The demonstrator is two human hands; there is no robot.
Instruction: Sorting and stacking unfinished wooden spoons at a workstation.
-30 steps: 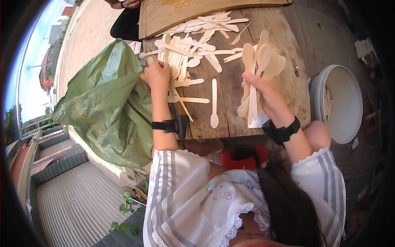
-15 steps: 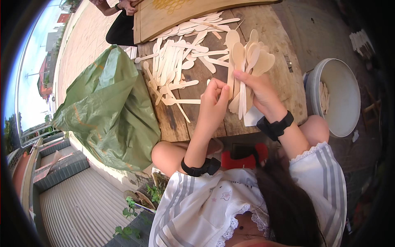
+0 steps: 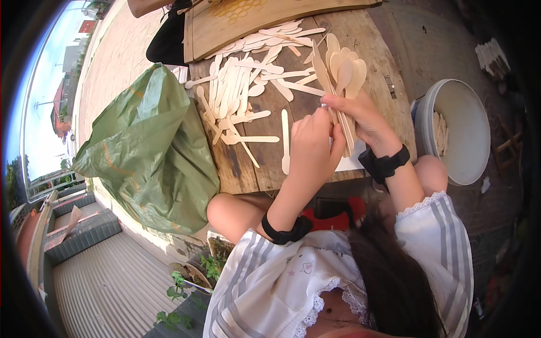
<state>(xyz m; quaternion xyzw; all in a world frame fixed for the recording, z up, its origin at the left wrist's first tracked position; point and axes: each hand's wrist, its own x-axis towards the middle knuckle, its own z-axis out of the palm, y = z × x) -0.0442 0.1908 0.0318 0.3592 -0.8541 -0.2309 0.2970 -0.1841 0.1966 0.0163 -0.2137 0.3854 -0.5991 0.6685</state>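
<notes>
The right hand (image 3: 360, 115) pinched a fanned bunch of wooden spoons (image 3: 338, 70), the left hand (image 3: 310, 146) pressed against it, and a loosened grip could have spilled them onto the table (image 3: 372, 45).

A crumpled green plastic bag (image 3: 147, 149) hangs off the bench's left edge; a white bucket (image 3: 457, 130) stands beyond its right edge, and a wooden board (image 3: 253, 19) lies at its far edge.

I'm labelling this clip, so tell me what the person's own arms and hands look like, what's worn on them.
Both forearms are bare. The left hand and right hand are ungloved, each with a black band at the wrist. Short white sleeves with grey stripes; the right one has a lace-edged cuff.
</notes>
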